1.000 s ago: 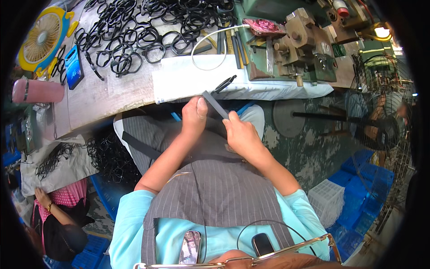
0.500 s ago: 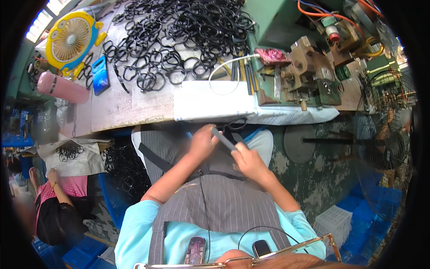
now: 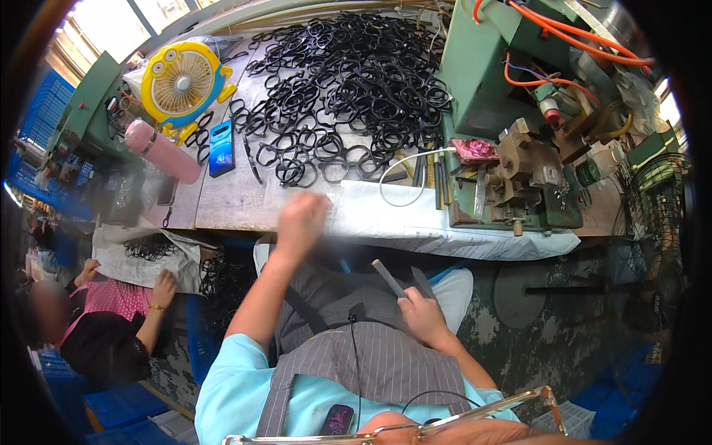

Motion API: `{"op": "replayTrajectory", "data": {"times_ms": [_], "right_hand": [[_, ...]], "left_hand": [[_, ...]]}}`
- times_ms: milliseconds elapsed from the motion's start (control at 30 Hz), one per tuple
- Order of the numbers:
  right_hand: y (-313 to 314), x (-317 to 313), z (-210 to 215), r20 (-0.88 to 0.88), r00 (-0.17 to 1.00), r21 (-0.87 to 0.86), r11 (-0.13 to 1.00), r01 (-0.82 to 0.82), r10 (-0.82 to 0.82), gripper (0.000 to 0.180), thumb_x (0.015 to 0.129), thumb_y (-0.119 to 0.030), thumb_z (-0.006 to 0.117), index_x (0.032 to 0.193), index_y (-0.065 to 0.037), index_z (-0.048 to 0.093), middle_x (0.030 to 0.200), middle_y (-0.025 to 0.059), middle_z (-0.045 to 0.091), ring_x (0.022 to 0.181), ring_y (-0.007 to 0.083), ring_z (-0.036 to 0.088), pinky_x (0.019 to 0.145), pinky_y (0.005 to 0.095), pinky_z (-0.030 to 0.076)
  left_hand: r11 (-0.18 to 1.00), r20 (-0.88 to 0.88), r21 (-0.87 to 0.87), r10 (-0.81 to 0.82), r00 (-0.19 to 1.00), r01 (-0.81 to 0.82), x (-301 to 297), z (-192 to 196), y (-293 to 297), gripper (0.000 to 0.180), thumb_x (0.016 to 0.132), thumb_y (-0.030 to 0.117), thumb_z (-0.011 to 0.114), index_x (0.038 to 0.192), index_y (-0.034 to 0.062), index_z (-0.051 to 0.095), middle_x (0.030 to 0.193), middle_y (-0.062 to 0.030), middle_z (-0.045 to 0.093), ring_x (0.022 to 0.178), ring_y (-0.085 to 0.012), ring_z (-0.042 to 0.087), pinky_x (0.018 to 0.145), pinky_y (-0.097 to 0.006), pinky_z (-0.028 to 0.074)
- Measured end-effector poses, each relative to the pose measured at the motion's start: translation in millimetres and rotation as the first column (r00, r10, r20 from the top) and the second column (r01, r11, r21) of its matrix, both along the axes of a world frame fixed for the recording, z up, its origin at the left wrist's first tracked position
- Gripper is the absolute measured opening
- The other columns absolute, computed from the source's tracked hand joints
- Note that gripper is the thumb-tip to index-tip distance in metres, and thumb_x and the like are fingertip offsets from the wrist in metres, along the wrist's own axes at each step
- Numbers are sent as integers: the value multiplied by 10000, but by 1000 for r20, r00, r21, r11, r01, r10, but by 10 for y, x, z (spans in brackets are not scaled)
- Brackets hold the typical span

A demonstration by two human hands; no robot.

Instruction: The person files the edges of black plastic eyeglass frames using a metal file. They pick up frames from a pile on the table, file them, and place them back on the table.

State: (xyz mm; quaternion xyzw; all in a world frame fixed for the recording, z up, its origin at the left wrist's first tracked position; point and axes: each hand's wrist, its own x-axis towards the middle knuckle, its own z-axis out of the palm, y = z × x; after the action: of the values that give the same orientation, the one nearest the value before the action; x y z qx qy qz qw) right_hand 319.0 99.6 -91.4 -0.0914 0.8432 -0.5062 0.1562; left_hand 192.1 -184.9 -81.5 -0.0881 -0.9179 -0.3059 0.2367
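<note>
My right hand (image 3: 426, 317) is closed round the lower end of a flat grey bar (image 3: 388, 278), file-like in shape, which tilts up and to the left above my lap. My left hand (image 3: 302, 221) is at the table's front edge, left of the white sheet (image 3: 378, 215). Motion smears its fingers, so whether it holds anything is unclear. Beyond it, black eyeglass frames (image 3: 356, 81) lie in a large tangled heap, with several looser ones (image 3: 297, 172) at its near side.
A green machine (image 3: 512, 185) with a metal fixture stands right of the heap, beside several slim bars (image 3: 439, 178). On the left are a yellow fan (image 3: 182, 83), a blue phone (image 3: 221, 148) and a pink bottle (image 3: 162, 150). Another person (image 3: 111, 326) sits at lower left.
My left hand has left the bar's upper end and moved up and left to the table edge. My right hand still grips the bar, slightly lower. The whole view has shifted.
</note>
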Motion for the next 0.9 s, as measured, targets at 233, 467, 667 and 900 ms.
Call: {"op": "replayTrajectory", "data": {"times_ms": [233,467,667,900], "right_hand": [[48,90,-66,-28,999,-23,999,38,-39,185,928,-199,537,980,-21,532,712,227,595,729,425,609,597,451,462],[97,97,-168,120,968,-161,958,237,-219,176,938,-177,523,968,-4,531,566,109,552,498,199,591,499,340,467],[67,-68,-177,187,936,-113,940,321,-297,192,955,-207,509,951,-15,528,604,60,532,506,140,506,505,305,430],[23,-218,-41,470,852,-247,892,379,-232,185,974,-218,482,982,-39,528,620,15,520,476,82,464,436,252,377]], "left_hand": [[907,-248,-238,289,925,-347,-679,85,-343,89,780,148,692,846,93,668,970,-28,610,1003,-263,509,869,-421,382],[788,-43,608,156,987,-98,-172,11,138,119,967,141,517,916,43,561,786,-20,550,741,-142,504,701,-276,412],[-225,137,919,-589,796,-325,543,-306,933,291,993,355,464,904,89,539,704,10,413,762,-140,492,711,-318,458],[-263,190,864,-622,760,-430,487,-740,1090,319,988,380,468,807,119,485,789,1,469,830,-145,484,797,-363,437]]}}
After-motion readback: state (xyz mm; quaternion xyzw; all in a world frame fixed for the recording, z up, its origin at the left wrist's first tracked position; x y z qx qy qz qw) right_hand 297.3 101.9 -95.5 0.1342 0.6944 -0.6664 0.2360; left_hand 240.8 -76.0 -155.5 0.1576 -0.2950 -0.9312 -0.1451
